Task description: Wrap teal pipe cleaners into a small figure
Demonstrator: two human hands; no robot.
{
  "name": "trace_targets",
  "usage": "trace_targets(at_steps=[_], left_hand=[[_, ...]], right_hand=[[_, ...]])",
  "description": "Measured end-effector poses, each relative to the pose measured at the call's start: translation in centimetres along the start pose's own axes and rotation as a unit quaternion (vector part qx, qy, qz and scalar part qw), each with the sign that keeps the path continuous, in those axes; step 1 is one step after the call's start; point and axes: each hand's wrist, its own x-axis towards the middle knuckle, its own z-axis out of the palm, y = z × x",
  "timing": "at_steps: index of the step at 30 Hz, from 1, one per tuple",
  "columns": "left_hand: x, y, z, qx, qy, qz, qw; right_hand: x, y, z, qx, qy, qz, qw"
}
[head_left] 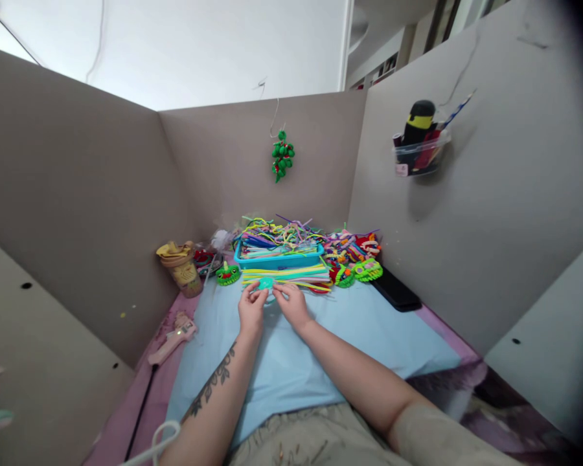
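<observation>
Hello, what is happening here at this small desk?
A person sits at a desk walled by grey panels and holds a small teal piece between the left hand and the right hand, above a light blue cloth. Behind the hands, a blue tray is piled with colourful pipe cleaners. A pink glue gun lies on the left.
</observation>
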Motion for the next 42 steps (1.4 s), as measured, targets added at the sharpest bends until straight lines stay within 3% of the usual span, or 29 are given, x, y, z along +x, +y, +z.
trace_targets(at_steps=[6, 12, 16, 27, 35, 40, 42], left_hand=[[-0.3, 0.2, 0.3, 0.011, -0.029, -0.005, 1.0], [-0.8, 0.7, 0.7, 0.027, -0.04, -0.002, 0.999], [-0.9, 0.8, 0.8, 0.053, -0.049, -0.008, 0.997], [-0.8, 0.7, 0.7, 0.042, -0.065, -0.012, 0.997], [-0.7, 0.5, 0.4, 0.048, -0.065, -0.012, 0.997], [-0.4, 0.9, 0.1, 0.099, -0.007, 0.036, 0.994], [-0.2, 1.0, 0.0, 0.09, -0.024, 0.032, 0.995]], right_hand=[[0.4, 0.6, -0.1, 0.076, 0.018, 0.081, 0.994], [0.4, 1.0, 0.0, 0.086, 0.049, 0.128, 0.987], [0.4, 1.6, 0.3, 0.135, 0.037, 0.156, 0.978], [0.7, 1.1, -0.3, 0.114, 0.036, 0.134, 0.984], [0.8, 2.2, 0.0, 0.145, -0.019, 0.148, 0.978], [0.8, 2.5, -0.2, 0.115, -0.03, 0.118, 0.986], [0.9, 2.6, -0.3, 0.11, -0.041, 0.108, 0.987]])
